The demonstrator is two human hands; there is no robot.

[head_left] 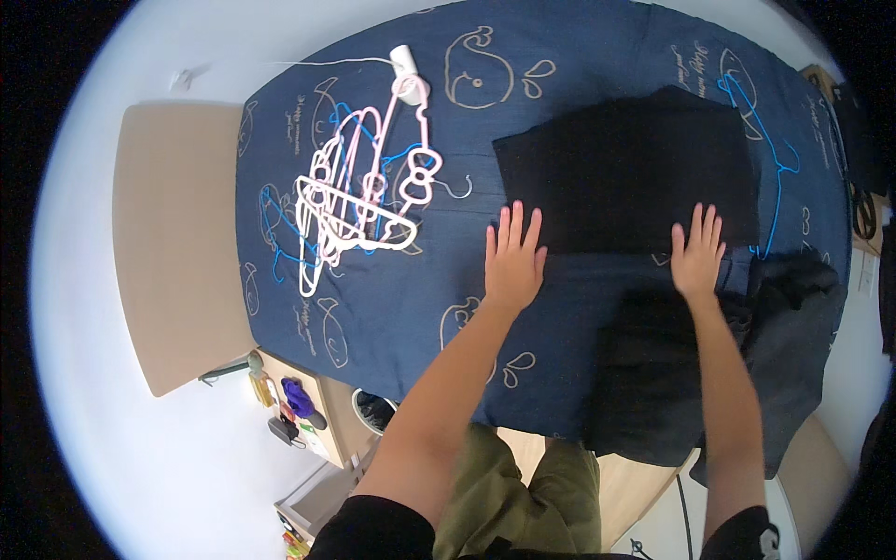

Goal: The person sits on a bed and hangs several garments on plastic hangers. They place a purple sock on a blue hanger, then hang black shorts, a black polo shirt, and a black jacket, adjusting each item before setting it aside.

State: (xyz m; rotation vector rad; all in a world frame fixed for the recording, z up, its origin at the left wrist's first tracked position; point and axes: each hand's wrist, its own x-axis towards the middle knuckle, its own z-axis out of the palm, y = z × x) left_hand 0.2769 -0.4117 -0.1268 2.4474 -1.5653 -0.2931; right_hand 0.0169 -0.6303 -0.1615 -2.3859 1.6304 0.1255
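A black piece of folded cloth (625, 168) lies spread on the dark blue bed sheet (411, 308). My left hand (513, 261) rests flat at its near left corner, fingers stretched out and the fingertips on the edge. At the near right part of the cloth, my right hand (697, 261) is also flat, with its fingers apart and pointing away from me. Neither hand grips anything. Just below my right hand and under that forearm is a heap of black clothes (653, 373), which hangs over the near edge of the bed.
White and pink hangers (359, 215) are piled on the left, blue ones among them. Another blue hanger (777, 173) lies right of the cloth. A white cylinder with a cord (404, 63) sits beyond the pile. Lower left stands a bedside table (331, 411) with small items.
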